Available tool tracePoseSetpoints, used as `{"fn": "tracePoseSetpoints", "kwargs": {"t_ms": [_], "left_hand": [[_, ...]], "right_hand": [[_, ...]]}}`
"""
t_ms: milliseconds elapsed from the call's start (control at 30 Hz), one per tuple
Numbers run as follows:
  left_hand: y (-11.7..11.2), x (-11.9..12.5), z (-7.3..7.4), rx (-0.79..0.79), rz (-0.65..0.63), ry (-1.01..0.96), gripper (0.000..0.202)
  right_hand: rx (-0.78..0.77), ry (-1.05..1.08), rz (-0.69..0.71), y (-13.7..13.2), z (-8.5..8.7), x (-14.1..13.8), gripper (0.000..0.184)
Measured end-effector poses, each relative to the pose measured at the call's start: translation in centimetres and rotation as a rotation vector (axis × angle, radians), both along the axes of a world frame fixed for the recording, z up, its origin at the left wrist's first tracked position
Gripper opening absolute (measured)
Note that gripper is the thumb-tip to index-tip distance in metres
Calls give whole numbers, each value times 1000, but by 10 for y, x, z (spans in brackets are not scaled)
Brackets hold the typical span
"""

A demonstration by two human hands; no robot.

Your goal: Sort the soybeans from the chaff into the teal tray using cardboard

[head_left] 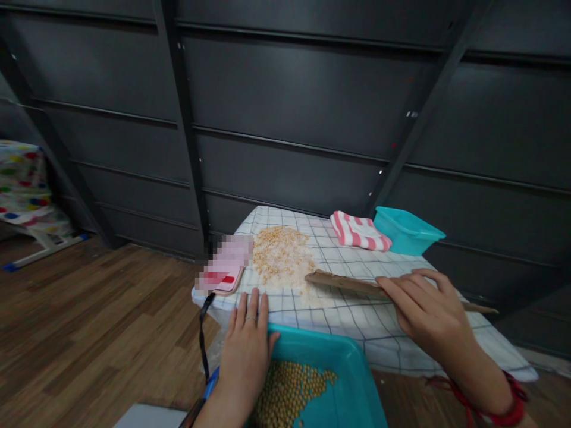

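left hand: the left hand [247, 348] lies palm down at the near edge of the tabletop [357, 321], its fingers [252, 303] stretched out flat and together, gripping nothing. the fingertips rest on the checked cloth and the palm sits over the far left corner of the teal tray [352, 380]. a thin ring [250, 318] shows on one finger.
right hand: the right hand [428, 318] is closed on a cardboard strip [343, 282], fingers [397, 291] curled over its top near the middle. a red band [513, 410] circles the wrist.
cardboard strip: long, brown and flat, held low across the cloth, running left to right. its left end is at the near right edge of the loose beans [281, 255], and its right end sticks out past the hand.
loose beans: a spread pile of yellowish beans on the cloth, left of centre, beyond the left hand.
teal tray: at the near edge below both hands, partly off the bottom of the view, with more beans [289, 392] heaped in its left part.
far side: a pink and white striped cloth [359, 232] lies folded, touching a teal tub [408, 230] at the right corner.
left edge: a pink phone [225, 264], blurred, lies just beside the pile, and a black strap [202, 339] hangs off the edge.
surroundings: wooden floor [89, 333] on the left, dark panelled wall [289, 119] behind.
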State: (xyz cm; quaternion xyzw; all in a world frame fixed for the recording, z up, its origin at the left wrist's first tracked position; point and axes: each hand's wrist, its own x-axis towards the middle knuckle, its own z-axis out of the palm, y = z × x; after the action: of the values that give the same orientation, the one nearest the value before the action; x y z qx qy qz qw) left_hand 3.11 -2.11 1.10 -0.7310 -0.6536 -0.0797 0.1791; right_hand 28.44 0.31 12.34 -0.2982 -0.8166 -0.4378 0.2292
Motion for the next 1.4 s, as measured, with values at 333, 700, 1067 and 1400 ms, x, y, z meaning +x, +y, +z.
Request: {"fn": "tracePoseSetpoints", "kwargs": {"t_ms": [333,700,1067,1400], "left_hand": [[0,-1,6,-14,3,-2,54],[1,-7,4,12,-5,10,54],[4,-13,-1,-14,-9,-39,54],[6,-19,-12,13,-33,-106,52]], "right_hand": [[-79,51,3,-17,0,3,27],[-130,48,33,-20,-5,-6,26],[-165,37,26,-19,-11,-11,25],[-220,88,101,-29,-9,-19,25]]}}
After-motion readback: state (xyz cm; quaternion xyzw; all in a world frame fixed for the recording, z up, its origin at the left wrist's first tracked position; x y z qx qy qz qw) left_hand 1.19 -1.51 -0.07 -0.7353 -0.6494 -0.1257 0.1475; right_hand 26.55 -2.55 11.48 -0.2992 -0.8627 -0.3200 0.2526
